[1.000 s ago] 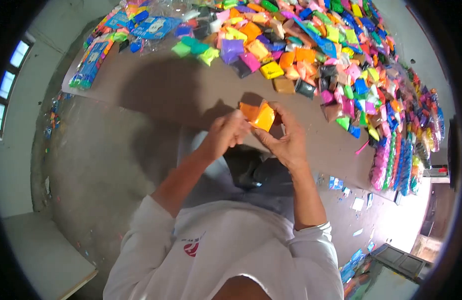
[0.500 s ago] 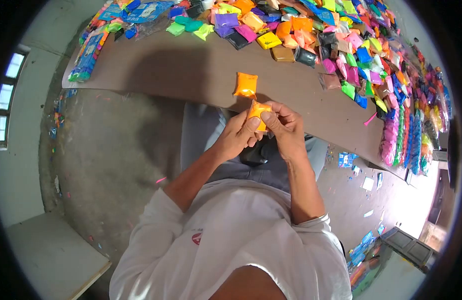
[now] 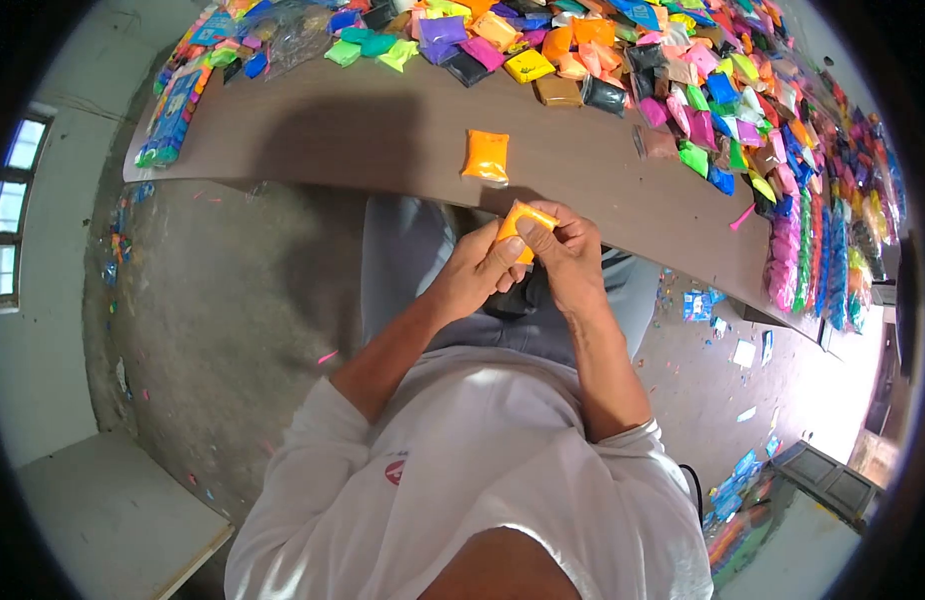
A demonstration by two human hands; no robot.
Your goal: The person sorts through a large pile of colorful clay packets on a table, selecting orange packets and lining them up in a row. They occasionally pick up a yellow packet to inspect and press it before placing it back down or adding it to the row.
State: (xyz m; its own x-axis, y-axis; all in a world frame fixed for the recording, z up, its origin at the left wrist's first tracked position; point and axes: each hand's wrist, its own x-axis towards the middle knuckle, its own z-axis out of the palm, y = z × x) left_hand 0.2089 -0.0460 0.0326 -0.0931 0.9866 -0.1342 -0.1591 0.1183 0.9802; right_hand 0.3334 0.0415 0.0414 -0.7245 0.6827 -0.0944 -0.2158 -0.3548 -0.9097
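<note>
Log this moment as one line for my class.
left hand: holding glossy orange plastic packet; right hand: holding same packet; brown tabletop: second square orange plastic packet

We've got a super bright orange held packet (image 3: 524,212) and a matching orange loose packet (image 3: 486,155). Our tabletop (image 3: 603,168) is plain brown, and the packet pile (image 3: 593,31) goes full rainbow: purple, magenta, black, yellow, brown, lime, teal, blue. White shirt (image 3: 483,440) with a red-and-white logo (image 3: 395,471), solid grey trousers (image 3: 391,255), speckled grey floor (image 3: 233,330) too.
</note>
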